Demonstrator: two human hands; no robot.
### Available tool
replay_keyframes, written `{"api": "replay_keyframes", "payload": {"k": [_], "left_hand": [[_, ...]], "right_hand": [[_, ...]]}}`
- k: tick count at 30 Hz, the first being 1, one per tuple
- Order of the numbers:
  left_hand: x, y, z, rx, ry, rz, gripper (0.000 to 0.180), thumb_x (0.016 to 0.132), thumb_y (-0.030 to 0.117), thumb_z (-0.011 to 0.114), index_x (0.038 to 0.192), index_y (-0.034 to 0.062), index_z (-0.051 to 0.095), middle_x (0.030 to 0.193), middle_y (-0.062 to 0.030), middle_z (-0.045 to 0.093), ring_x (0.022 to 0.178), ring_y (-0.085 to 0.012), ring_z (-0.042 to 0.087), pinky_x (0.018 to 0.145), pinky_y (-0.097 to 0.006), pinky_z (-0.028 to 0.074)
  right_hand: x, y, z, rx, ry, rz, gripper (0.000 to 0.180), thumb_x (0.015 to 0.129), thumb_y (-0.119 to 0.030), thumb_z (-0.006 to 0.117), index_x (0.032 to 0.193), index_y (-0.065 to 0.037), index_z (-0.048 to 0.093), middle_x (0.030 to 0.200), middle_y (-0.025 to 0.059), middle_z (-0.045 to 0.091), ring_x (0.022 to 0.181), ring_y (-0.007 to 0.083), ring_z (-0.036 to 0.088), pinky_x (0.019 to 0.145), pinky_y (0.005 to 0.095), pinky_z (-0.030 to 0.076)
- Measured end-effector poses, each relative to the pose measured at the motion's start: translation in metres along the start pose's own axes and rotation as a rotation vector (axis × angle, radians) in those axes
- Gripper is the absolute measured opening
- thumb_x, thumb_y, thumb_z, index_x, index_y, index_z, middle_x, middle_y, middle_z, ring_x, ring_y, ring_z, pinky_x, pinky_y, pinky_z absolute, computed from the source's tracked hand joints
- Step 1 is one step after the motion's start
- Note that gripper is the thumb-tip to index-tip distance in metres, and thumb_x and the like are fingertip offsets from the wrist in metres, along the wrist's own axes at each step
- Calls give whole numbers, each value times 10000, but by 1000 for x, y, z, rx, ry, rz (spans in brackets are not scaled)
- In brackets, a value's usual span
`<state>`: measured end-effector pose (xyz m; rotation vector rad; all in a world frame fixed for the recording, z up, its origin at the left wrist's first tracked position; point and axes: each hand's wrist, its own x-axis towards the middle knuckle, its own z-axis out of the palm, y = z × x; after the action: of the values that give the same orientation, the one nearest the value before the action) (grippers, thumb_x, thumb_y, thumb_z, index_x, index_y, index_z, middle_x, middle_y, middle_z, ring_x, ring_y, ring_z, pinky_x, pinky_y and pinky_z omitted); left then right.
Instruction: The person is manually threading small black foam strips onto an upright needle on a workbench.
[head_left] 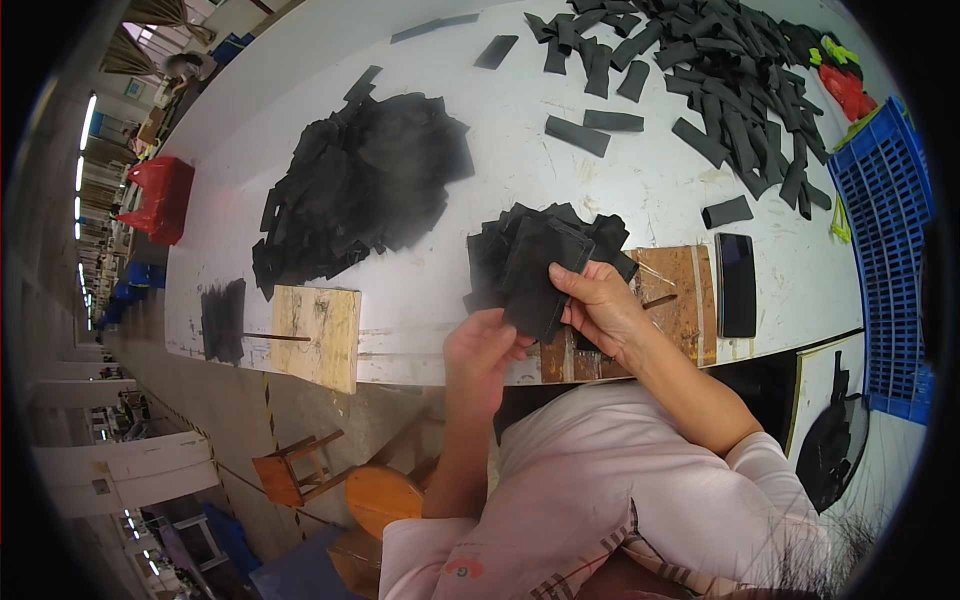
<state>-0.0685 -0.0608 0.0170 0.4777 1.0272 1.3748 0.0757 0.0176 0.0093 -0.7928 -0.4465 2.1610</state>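
Between my two hands is a flat black fabric piece (540, 270) with a stitched line near its edge. My left hand (484, 348) pinches its lower left corner. The thumb of my right hand (603, 303) presses on its right side, with the fingers curled behind. Just beyond lies a loose stack of similar black pieces (490, 247), partly hidden by the held one. Under my right hand, a worn brown board (680, 285) carries a thin dark stick (660, 301).
A big heap of black fabric pieces (375, 170) covers the table's left middle. Rolled black strips (735, 120) pile up at the far right. A phone (736, 285) and blue crate (885, 260) stand right. Left are a pale wooden board (318, 330), black brush (222, 320) and red bag (160, 200).
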Motion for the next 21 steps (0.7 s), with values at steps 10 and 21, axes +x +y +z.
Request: {"api": "replay_keyframes", "payload": {"k": [10, 21], "left_hand": [[4, 1, 9, 316, 116, 139, 144, 763, -3, 536, 899, -44, 557, 770, -83, 599, 657, -114, 563, 574, -218, 429], [7, -13, 13, 615, 294, 377, 150, 718, -58, 539, 863, -22, 550, 644, -5, 529, 552, -25, 457, 480, -166, 378]], "right_hand": [[5, -2, 1, -18, 8, -20, 136, 830, -100, 522, 892, 16, 555, 819, 88, 606, 688, 135, 596, 563, 243, 504], [-13, 10, -22, -1773, 152, -489, 368, 743, -309, 607, 671, 45, 542, 635, 218, 543, 581, 360, 534, 510, 369, 422]]}}
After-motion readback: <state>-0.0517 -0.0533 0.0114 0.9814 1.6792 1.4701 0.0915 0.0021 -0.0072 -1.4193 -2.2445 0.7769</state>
